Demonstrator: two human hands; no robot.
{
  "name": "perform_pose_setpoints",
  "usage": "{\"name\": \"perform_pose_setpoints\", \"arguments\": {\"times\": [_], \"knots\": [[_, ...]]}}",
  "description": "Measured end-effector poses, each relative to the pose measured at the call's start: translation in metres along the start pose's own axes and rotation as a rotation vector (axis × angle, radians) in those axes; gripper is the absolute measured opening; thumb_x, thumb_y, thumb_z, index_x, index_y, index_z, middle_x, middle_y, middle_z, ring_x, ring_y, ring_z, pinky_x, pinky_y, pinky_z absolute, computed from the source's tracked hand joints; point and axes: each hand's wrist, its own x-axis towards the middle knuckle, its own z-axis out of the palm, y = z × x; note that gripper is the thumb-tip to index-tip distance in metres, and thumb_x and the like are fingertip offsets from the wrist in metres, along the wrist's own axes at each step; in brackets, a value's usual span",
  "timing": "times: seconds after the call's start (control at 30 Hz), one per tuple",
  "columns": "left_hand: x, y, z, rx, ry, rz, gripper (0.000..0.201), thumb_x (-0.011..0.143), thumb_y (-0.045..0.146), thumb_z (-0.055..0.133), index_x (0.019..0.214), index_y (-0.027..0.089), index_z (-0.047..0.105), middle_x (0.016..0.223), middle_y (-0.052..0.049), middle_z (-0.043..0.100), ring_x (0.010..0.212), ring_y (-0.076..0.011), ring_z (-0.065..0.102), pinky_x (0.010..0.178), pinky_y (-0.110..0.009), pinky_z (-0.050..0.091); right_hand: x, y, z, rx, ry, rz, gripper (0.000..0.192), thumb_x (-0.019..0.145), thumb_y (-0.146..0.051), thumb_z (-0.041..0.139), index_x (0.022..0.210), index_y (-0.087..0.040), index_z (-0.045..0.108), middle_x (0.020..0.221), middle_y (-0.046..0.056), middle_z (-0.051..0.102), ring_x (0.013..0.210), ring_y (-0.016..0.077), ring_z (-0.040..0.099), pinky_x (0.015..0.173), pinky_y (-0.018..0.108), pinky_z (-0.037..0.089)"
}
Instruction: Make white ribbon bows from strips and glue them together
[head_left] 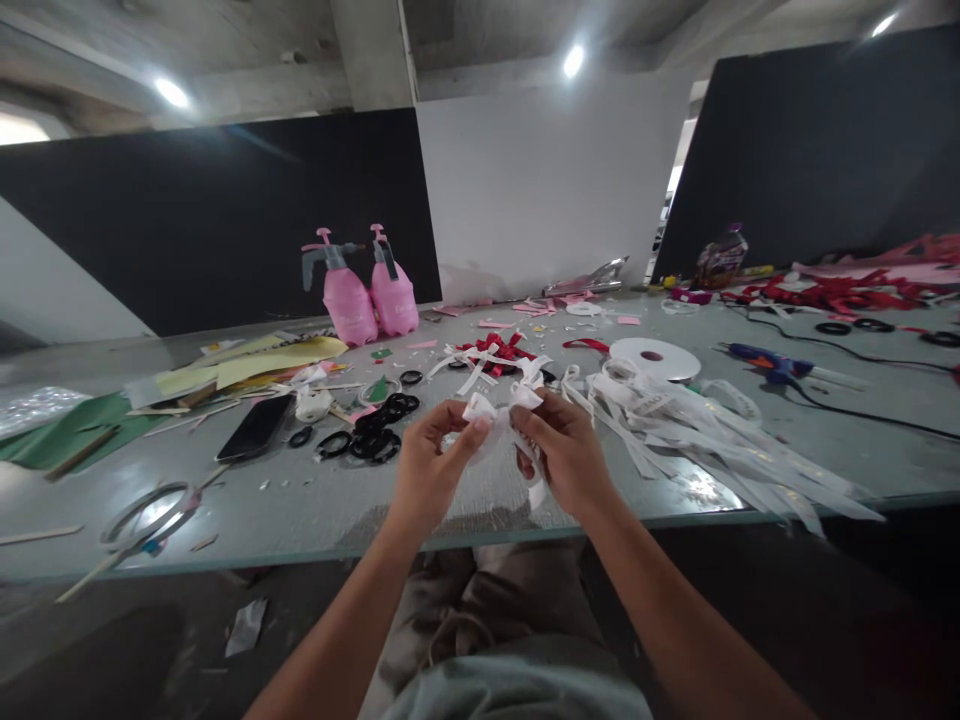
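Observation:
Both hands hold a white ribbon bow over the front of the table. My left hand pinches its left loop between thumb and fingers. On the other side my right hand grips the right loop, and a white tail hangs below its fingers. Just beyond the hands lies a pile of red and white ribbon bows. Black hair ties are heaped to the left of my left hand. Cut white ribbon strips spread out to the right of my right hand, beside a white ribbon roll.
Two pink spray bottles stand at the back. A black phone, a tape ring and yellow sheets lie on the left. To the right are a blue glue gun with its cord and red ribbons.

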Motion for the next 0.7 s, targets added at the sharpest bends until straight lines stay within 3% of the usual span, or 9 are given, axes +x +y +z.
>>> {"name": "perform_pose_setpoints", "arguments": {"times": [0.17,0.3,0.47,0.57,0.63,0.7], "knots": [[0.004,0.009,0.012,-0.063,0.029,-0.047,0.043,0.076,0.055,0.084,0.08,0.016,0.065,0.07,0.001,0.058,0.062,-0.0083,0.046,0.058,-0.02,0.037,0.0,0.001,-0.006,-0.059,-0.063,0.005,0.038,0.082,-0.054,0.081,0.085,-0.021,0.062,0.062,-0.007,0.051,0.037,0.0049,0.038,0.031,0.019,0.035],[0.007,0.01,0.014,-0.071,0.0,-0.06,0.047,0.073,0.058,0.084,0.08,0.016,0.064,0.068,0.002,0.055,0.059,-0.0076,0.044,0.055,-0.019,0.034,0.001,-0.001,-0.006,-0.154,-0.03,-0.018,0.042,0.084,-0.058,0.078,0.078,-0.021,0.058,0.054,-0.008,0.045,0.037,0.0065,0.036,0.033,0.02,0.031],[0.014,0.006,0.008,-0.059,-0.003,-0.077,0.05,0.068,0.057,0.088,0.075,0.016,0.062,0.065,0.003,0.053,0.057,-0.007,0.043,0.054,-0.019,0.032,0.006,-0.013,-0.014,-0.46,-0.073,-0.19,0.036,0.087,-0.055,0.074,0.078,-0.021,0.064,0.063,-0.003,0.055,0.052,0.0102,0.047,0.048,0.022,0.036],[0.023,0.0,-0.001,-0.075,0.034,-0.081,0.05,0.066,0.055,0.091,0.074,0.015,0.062,0.063,0.003,0.053,0.057,-0.0062,0.043,0.054,-0.018,0.032,0.028,-0.026,-0.049,-0.847,0.03,-0.349,0.031,0.094,-0.051,0.066,0.089,-0.021,0.072,0.076,0.001,0.064,0.061,0.0133,0.053,0.061,0.026,0.041],[0.03,-0.003,-0.008,-0.088,0.065,-0.089,0.049,0.065,0.054,0.091,0.074,0.015,0.063,0.064,0.004,0.055,0.056,-0.0059,0.044,0.053,-0.018,0.032,0.055,-0.038,-0.09,-1.109,0.151,-0.373,0.029,0.096,-0.046,0.062,0.089,-0.02,0.072,0.086,0.005,0.069,0.07,0.0161,0.057,0.071,0.029,0.043],[0.039,-0.006,-0.013,-0.105,0.084,-0.105,0.048,0.063,0.052,0.092,0.075,0.015,0.064,0.065,0.003,0.058,0.057,-0.0061,0.046,0.055,-0.018,0.035,0.085,-0.055,-0.143,-1.376,0.326,-0.302,0.021,0.095,-0.037,0.062,0.096,-0.019,0.075,0.102,0.011,0.07,0.083,0.0206,0.06,0.081,0.034,0.042]]}}
